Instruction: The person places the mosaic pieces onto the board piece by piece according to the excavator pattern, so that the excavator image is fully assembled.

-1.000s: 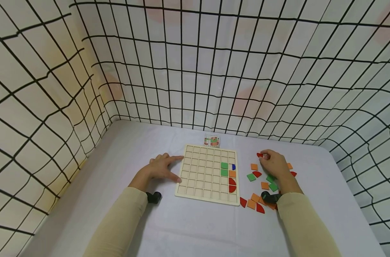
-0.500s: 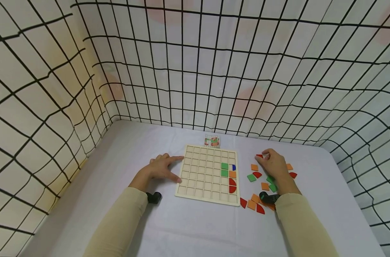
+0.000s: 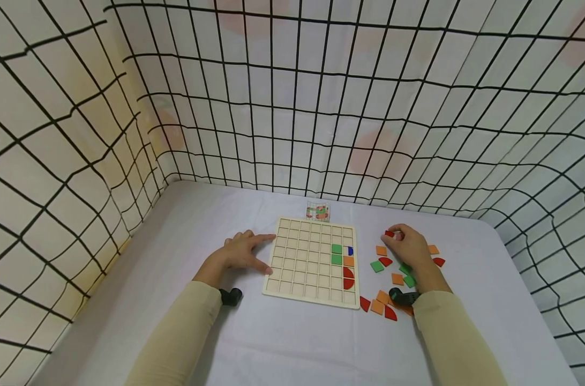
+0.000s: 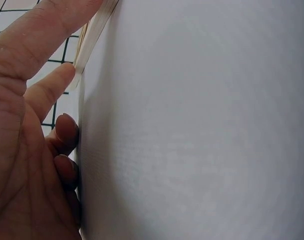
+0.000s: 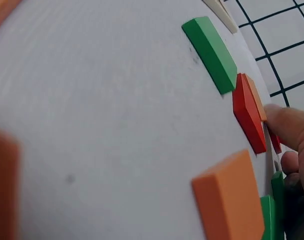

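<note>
A pale wooden grid board [image 3: 299, 261] lies on the table. My left hand [image 3: 239, 251] rests at its left side, thumb and index finger spread and touching the edge; in the left wrist view the other fingers [image 4: 67, 131] curl loosely near the cloth. My right hand [image 3: 410, 247] is right of the board, thumb and fingertips pinching a small red tile [image 3: 389, 234]. Two green squares [image 3: 337, 254], an orange square [image 3: 348, 261], two red quarter-circle tiles [image 3: 348, 278] and a blue piece [image 3: 351, 251] sit in cells along the board's right side.
Loose tiles lie around my right arm: orange squares [image 3: 397, 279], green squares [image 3: 376, 266] and red quarter-circles [image 3: 391, 313], several of them partly under the wrist. Behind the board stands a small patterned card [image 3: 318, 211]. Black grid netting [image 3: 292, 128] encloses the table's back and sides.
My right fingers shift slightly around the red tile, which turns and now shows more between thumb and fingertips. The left hand and board stay where they were.
</note>
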{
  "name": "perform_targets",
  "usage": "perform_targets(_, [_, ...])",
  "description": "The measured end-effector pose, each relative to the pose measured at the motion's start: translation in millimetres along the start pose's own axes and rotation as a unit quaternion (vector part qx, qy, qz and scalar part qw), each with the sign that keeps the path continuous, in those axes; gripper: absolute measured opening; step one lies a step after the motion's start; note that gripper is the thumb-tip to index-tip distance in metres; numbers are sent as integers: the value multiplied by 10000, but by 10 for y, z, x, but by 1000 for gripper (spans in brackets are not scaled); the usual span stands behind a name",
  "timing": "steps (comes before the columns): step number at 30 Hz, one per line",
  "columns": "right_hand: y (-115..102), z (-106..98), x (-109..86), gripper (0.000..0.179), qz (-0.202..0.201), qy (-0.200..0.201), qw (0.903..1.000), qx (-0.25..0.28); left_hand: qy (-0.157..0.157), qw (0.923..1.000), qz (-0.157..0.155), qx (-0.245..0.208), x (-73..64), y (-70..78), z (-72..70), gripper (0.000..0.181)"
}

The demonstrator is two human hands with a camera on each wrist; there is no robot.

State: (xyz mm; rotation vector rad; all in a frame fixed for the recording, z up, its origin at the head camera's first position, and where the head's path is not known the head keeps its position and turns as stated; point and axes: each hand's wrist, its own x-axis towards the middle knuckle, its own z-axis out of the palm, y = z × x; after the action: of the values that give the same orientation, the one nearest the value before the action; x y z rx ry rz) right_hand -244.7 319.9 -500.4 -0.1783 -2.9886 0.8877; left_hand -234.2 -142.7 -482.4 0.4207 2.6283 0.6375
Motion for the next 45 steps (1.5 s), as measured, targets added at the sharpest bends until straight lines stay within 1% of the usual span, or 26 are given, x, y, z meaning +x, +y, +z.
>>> perform_targets(3, [0,4,8,42,-13,-28,10000,-68,1,10000,2,0,1,-9,-1,99])
perform_targets(7, [11,-14,9,35,-113,-200,9997,-66,-5,10000,-13,-27,-1,-3,-7,99])
perform_targets(10, [27,-26,8,39,-141,-258,9996,-1,-3,10000,-34,-43,-6,8,-12,99])
perform_targets(15, [60,-22,0,47,-16,-129,9999,25,0,10000,-19,-45,-13,13,-7,99])
perform_targets(19, [68,-20,-12,44,-14,-141,9999,2,-1,10000,-25,-66,-18,20,-3,98])
perform_targets(29, [57,-11,-9,42,-3,-411,9992,-13,3,10000,-53,-25,-20,16,11,98])
perform_targets(37, [45,-2,4,43,-113,-519,9986,-73,1,10000,-69,35,-5,5,18,98])
perform_targets(45, [10,-19,-10,47,-218,-586,9975,-321,13,10000,-8,-9,-12,12,7,99])
